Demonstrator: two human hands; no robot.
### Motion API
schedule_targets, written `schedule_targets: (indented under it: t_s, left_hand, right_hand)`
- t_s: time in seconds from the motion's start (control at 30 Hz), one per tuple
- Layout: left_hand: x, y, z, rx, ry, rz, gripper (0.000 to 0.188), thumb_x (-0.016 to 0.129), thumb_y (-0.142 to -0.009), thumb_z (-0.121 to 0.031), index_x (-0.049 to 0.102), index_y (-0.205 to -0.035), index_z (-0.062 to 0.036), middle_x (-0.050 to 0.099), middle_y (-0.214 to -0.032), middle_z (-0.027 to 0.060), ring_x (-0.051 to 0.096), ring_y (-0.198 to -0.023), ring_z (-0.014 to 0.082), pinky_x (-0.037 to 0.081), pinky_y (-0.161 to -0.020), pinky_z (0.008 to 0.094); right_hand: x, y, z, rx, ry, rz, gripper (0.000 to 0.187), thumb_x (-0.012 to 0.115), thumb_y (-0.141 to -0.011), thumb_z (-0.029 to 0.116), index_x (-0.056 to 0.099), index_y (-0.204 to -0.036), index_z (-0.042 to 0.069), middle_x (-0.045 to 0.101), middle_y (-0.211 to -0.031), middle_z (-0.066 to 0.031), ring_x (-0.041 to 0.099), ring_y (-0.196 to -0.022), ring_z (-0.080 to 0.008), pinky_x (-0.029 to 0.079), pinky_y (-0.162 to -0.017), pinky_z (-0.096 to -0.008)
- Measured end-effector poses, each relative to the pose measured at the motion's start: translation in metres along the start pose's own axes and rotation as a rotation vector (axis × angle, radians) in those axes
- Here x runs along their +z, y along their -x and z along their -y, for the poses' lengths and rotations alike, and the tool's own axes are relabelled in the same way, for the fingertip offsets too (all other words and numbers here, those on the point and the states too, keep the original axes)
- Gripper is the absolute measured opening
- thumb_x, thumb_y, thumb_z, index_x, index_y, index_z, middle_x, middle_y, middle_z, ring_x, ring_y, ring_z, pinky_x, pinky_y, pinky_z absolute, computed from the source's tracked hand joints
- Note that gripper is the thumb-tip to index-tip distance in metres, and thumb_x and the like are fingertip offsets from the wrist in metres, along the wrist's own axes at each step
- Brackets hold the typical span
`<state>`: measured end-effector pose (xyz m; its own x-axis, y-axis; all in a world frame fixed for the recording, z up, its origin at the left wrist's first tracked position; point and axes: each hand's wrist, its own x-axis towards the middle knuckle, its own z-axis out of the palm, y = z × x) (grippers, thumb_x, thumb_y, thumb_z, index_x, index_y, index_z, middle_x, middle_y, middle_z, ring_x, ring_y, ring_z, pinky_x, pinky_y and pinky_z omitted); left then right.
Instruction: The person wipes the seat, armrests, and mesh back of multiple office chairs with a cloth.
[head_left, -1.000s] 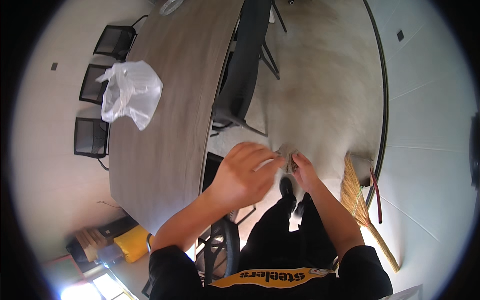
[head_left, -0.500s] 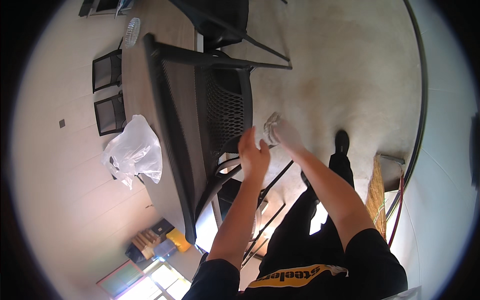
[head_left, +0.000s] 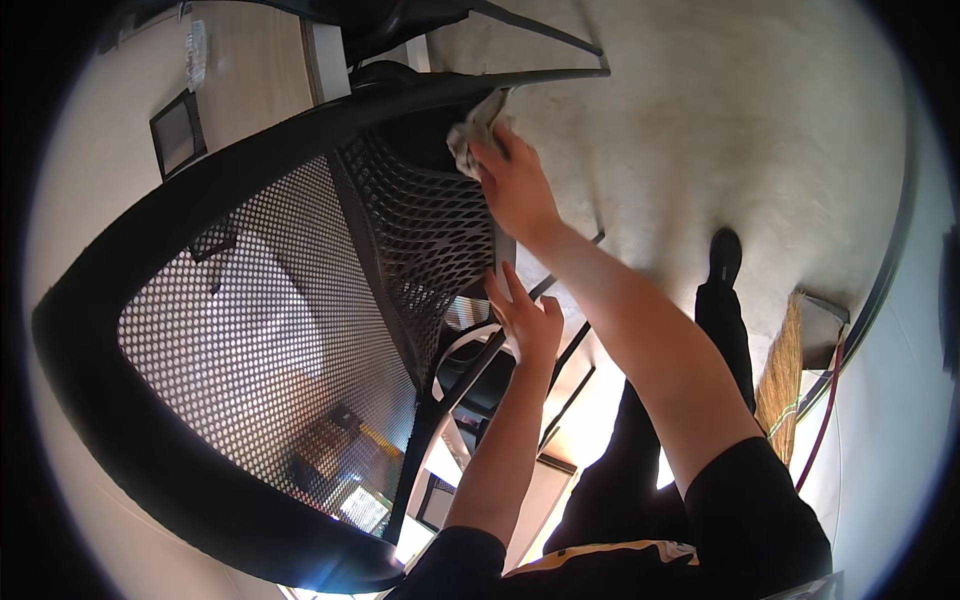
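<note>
I am in an office-type mtg rm or a dining rm; I can't tell which. Nr me is a blk mesh chair, w/ another blk chair beside it and a third chair across a wood-look bench. Floor is plain, wall pale, w/ straw broom and dustpan by it.

No legible text — no readable numbers or signs.

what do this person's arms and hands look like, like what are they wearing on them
Short black sleeves, with bare arms below. The left hand and right hand are both ungloved, and no watch, bracelet or ring shows on either side.
</note>
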<state>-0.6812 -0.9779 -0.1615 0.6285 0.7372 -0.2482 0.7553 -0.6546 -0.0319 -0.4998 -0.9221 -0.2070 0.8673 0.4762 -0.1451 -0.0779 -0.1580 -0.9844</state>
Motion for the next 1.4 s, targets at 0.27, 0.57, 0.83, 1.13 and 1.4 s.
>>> schedule_targets:
  t_s: [0.27,0.57,0.83,1.13,1.4]
  left_hand:
    - [-0.008,0.007,0.066,-0.205,0.097,0.113,0.055,0.056,-0.083,-0.008,0.056,-0.136,0.0071,0.062,-0.130,0.0300,0.060,-0.122,0.0419,0.046,-0.108,0.0446]
    - [-0.011,0.010,0.073,-0.152,0.101,0.182,0.061,0.051,-0.083,-0.003,0.049,-0.143,0.0053,0.054,-0.140,0.0299,0.053,-0.130,0.0437,0.043,-0.112,0.0445]
    - [-0.044,-0.020,0.097,-0.823,1.134,0.380,0.066,0.044,-0.100,-0.040,0.042,-0.152,0.0009,0.042,-0.159,0.0144,0.036,-0.148,0.0219,0.016,-0.125,0.0364]
    - [-0.050,-0.039,0.076,-0.779,0.878,0.436,0.067,0.050,-0.095,-0.047,0.055,-0.140,0.0027,0.055,-0.146,0.0172,0.049,-0.135,0.0249,0.032,-0.114,0.0362]
    - [-0.023,-0.046,0.092,-0.350,0.473,0.459,0.049,0.046,-0.096,-0.037,0.065,-0.111,0.0059,0.068,-0.113,0.0259,0.063,-0.106,0.0439,0.048,-0.089,0.0499]
  right_hand:
    - [0.010,0.128,-0.009,0.222,-0.133,0.227,0.030,0.064,-0.091,0.007,0.069,-0.119,0.012,0.054,-0.139,-0.0215,0.057,-0.120,-0.0409,0.051,-0.099,-0.0453]
    - [0.014,-0.026,0.006,-0.114,0.073,-0.140,0.045,0.065,-0.091,0.013,0.057,-0.134,0.014,0.047,-0.145,-0.0177,0.054,-0.123,-0.0443,0.051,-0.098,-0.0476]
    - [0.050,0.130,-0.020,0.397,-0.199,-0.065,0.041,0.062,-0.090,0.006,0.054,-0.130,0.006,0.043,-0.145,-0.0242,0.053,-0.121,-0.0481,0.051,-0.097,-0.0473]
    - [0.059,0.243,-0.011,0.511,-0.036,0.174,0.021,0.069,-0.078,0.014,0.068,-0.099,0.009,0.060,-0.114,-0.0174,0.064,-0.099,-0.0388,0.055,-0.081,-0.0485]
    - [0.046,0.221,-0.010,0.355,0.172,0.526,0.026,0.070,-0.079,0.030,0.070,-0.096,0.009,0.061,-0.103,-0.0160,0.065,-0.098,-0.0364,0.056,-0.082,-0.0469]
